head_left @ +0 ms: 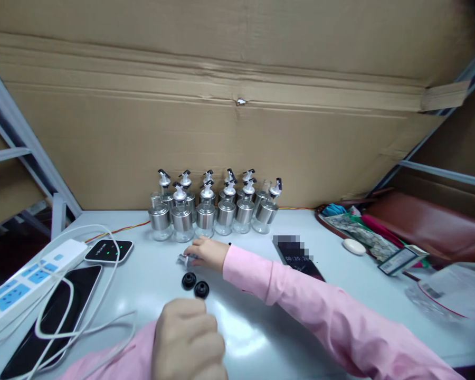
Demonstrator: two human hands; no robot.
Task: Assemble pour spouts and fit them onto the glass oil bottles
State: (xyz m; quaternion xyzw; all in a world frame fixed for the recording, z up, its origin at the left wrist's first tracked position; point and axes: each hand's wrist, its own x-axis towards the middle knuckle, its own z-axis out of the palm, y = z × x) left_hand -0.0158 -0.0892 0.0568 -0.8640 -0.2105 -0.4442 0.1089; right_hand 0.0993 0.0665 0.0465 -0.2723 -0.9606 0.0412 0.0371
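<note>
At three o'clock from my right fingers (193, 248), a phone (296, 253) reads 00:20, its seconds partly blocked out. Those fingers seem to pinch a shiny spout (183, 258), near two round black stoppers (189, 281) at six. My left fingers (210, 338) are curled; whether around anything, I cannot tell. Steel-banded glass bottles (182, 222) stand at twelve on the tabletop (257, 327); a white cable (69, 301) loops at eight.
</note>
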